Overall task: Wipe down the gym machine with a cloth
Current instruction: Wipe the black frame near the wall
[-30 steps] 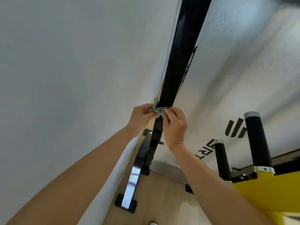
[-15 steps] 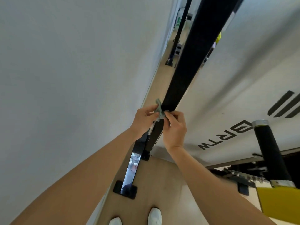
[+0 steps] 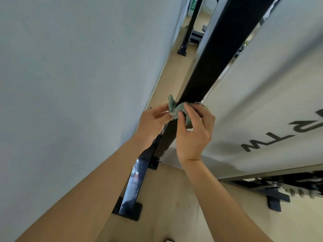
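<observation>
Cloth [image 3: 176, 109] spread wider across front face of black upright [image 3: 215, 58] since last frame, left hand [image 3: 153, 119] and right hand [image 3: 192, 137] both pinching it; wall [image 3: 70, 84] close on left, white panel [image 3: 262, 110] right, tan floor [image 3: 166, 198] below.

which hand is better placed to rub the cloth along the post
Probably the right hand: it grips the cloth against the black post, while the left hand only pinches a loose end.

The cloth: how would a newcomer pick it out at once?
Find the tall black post up the middle, between white wall and lettered panel. The left hand and right hand meet on it, pinching a crumpled grey-green cloth, the only soft thing there.
</observation>
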Action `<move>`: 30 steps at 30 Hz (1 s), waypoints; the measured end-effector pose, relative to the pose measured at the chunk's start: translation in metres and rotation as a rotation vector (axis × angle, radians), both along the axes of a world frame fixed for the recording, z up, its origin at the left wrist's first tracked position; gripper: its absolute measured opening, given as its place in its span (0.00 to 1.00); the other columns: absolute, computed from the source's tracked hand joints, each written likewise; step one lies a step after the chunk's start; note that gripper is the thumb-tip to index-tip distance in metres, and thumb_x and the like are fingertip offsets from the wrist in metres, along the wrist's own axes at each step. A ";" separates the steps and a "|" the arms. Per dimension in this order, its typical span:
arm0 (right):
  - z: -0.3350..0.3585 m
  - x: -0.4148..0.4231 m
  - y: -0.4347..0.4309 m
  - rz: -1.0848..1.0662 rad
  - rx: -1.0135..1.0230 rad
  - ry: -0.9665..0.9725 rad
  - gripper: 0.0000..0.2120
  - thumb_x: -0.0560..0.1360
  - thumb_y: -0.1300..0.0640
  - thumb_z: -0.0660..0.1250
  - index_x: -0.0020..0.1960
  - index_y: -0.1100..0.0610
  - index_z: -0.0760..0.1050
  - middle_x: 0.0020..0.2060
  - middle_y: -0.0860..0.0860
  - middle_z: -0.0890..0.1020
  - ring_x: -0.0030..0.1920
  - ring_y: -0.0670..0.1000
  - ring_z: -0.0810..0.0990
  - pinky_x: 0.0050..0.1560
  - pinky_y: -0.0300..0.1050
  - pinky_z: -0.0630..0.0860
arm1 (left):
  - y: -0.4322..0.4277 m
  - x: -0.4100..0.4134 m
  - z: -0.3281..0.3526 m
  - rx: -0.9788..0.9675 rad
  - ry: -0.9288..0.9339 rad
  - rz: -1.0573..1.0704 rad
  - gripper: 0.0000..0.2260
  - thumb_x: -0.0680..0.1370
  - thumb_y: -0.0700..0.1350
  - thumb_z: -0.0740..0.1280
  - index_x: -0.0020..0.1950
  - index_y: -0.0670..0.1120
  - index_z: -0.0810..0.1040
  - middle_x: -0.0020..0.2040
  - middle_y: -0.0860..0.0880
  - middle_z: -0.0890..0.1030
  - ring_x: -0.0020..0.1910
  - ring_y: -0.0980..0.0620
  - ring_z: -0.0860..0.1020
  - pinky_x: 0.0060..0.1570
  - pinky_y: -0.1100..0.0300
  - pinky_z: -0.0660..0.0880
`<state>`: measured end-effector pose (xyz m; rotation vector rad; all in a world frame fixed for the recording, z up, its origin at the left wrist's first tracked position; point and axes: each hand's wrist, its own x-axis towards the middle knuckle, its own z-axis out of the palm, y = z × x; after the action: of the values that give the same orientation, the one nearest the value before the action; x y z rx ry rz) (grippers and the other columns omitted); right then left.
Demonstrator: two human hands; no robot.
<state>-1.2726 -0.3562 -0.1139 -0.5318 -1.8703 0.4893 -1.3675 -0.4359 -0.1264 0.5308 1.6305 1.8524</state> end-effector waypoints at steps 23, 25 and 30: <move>-0.302 0.025 0.018 0.158 -0.136 -0.053 0.10 0.74 0.67 0.74 0.55 0.62 0.85 0.54 0.53 0.85 0.55 0.47 0.84 0.62 0.42 0.79 | -0.005 0.009 -0.265 -0.151 0.336 0.063 0.16 0.78 0.40 0.73 0.65 0.52 0.80 0.51 0.60 0.85 0.52 0.62 0.83 0.60 0.61 0.79; -0.326 0.026 0.020 0.167 -0.129 -0.052 0.10 0.73 0.69 0.74 0.54 0.62 0.85 0.52 0.52 0.86 0.54 0.43 0.83 0.63 0.37 0.77 | -0.004 0.012 -0.287 -0.203 0.409 0.084 0.15 0.77 0.42 0.74 0.63 0.50 0.83 0.50 0.58 0.86 0.51 0.61 0.84 0.59 0.58 0.80; -0.376 0.024 0.023 0.174 -0.106 -0.067 0.10 0.71 0.70 0.75 0.51 0.62 0.85 0.49 0.53 0.86 0.52 0.42 0.82 0.61 0.30 0.74 | 0.002 0.026 -0.325 -0.355 0.598 0.227 0.09 0.74 0.44 0.76 0.53 0.53 0.86 0.41 0.60 0.84 0.42 0.62 0.82 0.51 0.65 0.79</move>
<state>-1.2482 -0.3332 -0.4899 -0.4625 -1.9730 0.6958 -1.3415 -0.4342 -0.4517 0.8179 2.4413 1.5766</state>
